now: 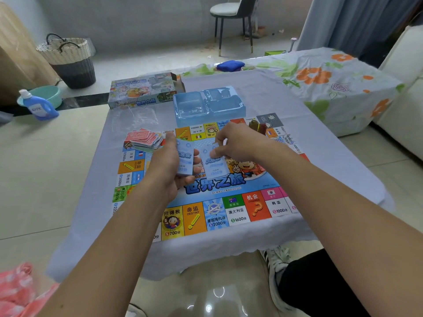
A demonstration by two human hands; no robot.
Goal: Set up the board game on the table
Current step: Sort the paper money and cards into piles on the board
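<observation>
Pale-blue paper banknotes were the items being handled. A stack of banknotes (pixel 184 159) was gripped in the left hand (pixel 170 167), fingers curled under and the thumb along its far edge, held above the centre of the game board (pixel 219 202). A single banknote (pixel 214 164) was pinched at its upper end by the right hand (pixel 238 143), thumb against fingertips. The single note lay immediately right of the stack, edges touching or nearly so; contact could not be confirmed. Both long axes ran roughly away from the person, near ends tilted slightly rightward. The right hand was nearer the single note's far end, so the peel-off would likely be carried rightward by that hand, judged as dealing or counting out money.

The board was laid flat on a bench covered by a grey-lavender cloth (pixel 286 101). A fanned pile of red-backed cards (pixel 143 138) sat on the board's far-left corner, and a dark bundle with a yellow band (pixel 257 126) near the far-right corner. A blue plastic insert tray (pixel 209 104) was seen just beyond the board, with the game box (pixel 143 90) to its left and a clear plastic wrapper (pixel 135 117) in front of the box.

Further out, a floral-covered surface (pixel 332 81), chair (pixel 233 21), woven basket (pixel 68 60), blue detergent bottle (pixel 39 106) and green basin (pixel 48 94) were noted on a glossy tiled floor (pixel 45 168).
</observation>
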